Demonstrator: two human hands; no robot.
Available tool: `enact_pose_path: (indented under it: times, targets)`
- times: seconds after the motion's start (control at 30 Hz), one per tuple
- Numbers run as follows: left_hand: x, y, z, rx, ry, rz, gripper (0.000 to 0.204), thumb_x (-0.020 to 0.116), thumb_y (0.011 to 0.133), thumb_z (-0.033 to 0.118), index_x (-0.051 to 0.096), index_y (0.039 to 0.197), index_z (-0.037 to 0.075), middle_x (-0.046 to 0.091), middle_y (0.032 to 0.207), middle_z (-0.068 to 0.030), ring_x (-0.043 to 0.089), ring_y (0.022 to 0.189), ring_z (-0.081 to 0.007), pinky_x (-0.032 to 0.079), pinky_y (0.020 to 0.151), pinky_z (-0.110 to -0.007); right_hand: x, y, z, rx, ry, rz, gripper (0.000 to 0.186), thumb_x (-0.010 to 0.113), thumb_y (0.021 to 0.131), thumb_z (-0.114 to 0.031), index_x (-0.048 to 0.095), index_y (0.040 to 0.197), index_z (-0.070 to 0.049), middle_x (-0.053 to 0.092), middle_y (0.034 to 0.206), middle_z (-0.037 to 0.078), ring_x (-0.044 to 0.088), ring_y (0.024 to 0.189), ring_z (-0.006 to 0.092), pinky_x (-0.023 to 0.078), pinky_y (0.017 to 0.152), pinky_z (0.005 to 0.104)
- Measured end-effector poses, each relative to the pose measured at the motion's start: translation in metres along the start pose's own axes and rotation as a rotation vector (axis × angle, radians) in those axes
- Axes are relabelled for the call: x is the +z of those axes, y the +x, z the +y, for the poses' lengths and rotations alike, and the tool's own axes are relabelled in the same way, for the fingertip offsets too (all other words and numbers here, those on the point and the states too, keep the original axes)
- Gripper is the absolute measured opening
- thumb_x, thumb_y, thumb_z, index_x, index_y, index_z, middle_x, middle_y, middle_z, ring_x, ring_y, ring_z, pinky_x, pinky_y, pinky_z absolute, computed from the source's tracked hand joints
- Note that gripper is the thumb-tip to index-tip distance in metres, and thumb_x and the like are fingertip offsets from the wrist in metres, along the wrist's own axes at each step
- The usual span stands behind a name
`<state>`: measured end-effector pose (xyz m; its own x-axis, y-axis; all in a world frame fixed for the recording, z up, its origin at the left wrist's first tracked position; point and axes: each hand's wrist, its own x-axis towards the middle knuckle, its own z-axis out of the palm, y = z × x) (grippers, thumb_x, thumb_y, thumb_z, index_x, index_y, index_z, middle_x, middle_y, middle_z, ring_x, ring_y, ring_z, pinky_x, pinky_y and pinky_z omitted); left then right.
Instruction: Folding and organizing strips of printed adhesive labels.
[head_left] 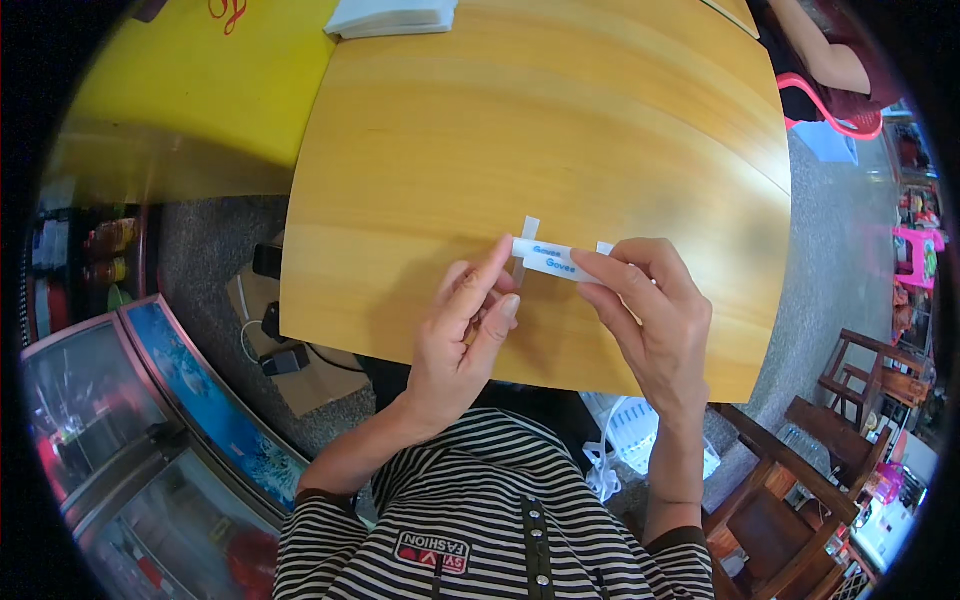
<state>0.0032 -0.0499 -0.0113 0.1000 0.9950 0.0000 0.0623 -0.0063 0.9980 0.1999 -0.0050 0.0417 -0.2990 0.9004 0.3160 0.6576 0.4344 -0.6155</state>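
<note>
Above the near half of the wooden table (pixel 560 120) I hold a small flat white strip with blue printing (pixel 547 257), roughly level. My right hand (pixel 655 310) pinches its right end between thumb and fingers. At the strip's left end is my left hand (pixel 460 335), its index fingertip at or touching that end, thumb and fingers apart. Behind the printed strip a narrow white strip (pixel 531 227) lies on the tabletop, partly covered by it. Another small white piece (pixel 604 247) peeks out beside my right fingers; the rest of it is hidden.
A stack of white paper (pixel 392 17) sits at the table's far left edge, next to a yellow surface (pixel 200 80). Glass-doored chest freezers (pixel 150 440) stand at lower left, near flattened cardboard (pixel 320 385). Wooden chairs (pixel 780 520) are at lower right. Another person's arm (pixel 825 55) shows at far right.
</note>
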Motion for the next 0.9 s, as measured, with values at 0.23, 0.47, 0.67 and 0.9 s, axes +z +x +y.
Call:
enact_pose_path:
  times: [0.23,0.47,0.67,0.9]
  targets:
    - [0.003,0.002,-0.001,0.065,0.161,0.002,0.051,0.056,0.099,0.005,0.042,0.148,0.004,0.053,0.106,-0.0076,0.058,0.080,-0.0107,0.051,0.071,-0.023,0.005,0.008,0.005,-0.030,-0.041,0.006,0.025,0.079,0.076,-0.011,0.074,0.100,-0.010,0.059,0.085,0.005,0.060,0.071,0.0185,0.049,0.056,0.0317]
    - [0.004,0.003,0.001,0.049,0.159,0.024,0.052,0.058,0.097,0.005,0.044,0.147,0.003,0.057,0.101,-0.0088,0.057,0.081,-0.0139,0.050,0.071,-0.025,0.007,0.011,0.006,-0.012,-0.085,-0.035,0.024,0.078,0.075,-0.012,0.074,0.099,-0.012,0.058,0.084,0.003,0.060,0.073,0.0180,0.050,0.057,0.0317]
    - [0.003,0.004,0.004,0.027,0.167,0.012,0.050,0.058,0.097,0.004,0.046,0.145,0.003,0.057,0.102,-0.0088,0.057,0.081,-0.0136,0.050,0.072,-0.025,0.006,0.012,0.005,-0.034,-0.136,-0.045,0.024,0.077,0.077,-0.014,0.073,0.100,-0.013,0.057,0.084,0.002,0.060,0.074,0.0181,0.050,0.057,0.0321]
    - [-0.009,0.020,0.005,0.097,0.212,0.137,0.045,0.067,0.091,0.001,0.058,0.135,0.005,0.058,0.109,-0.0089,0.060,0.082,-0.0118,0.053,0.070,-0.024,0.007,0.012,0.004,-0.025,-0.142,-0.055,0.023,0.076,0.078,-0.015,0.072,0.101,-0.013,0.057,0.085,0.002,0.061,0.077,0.0180,0.050,0.059,0.0326]
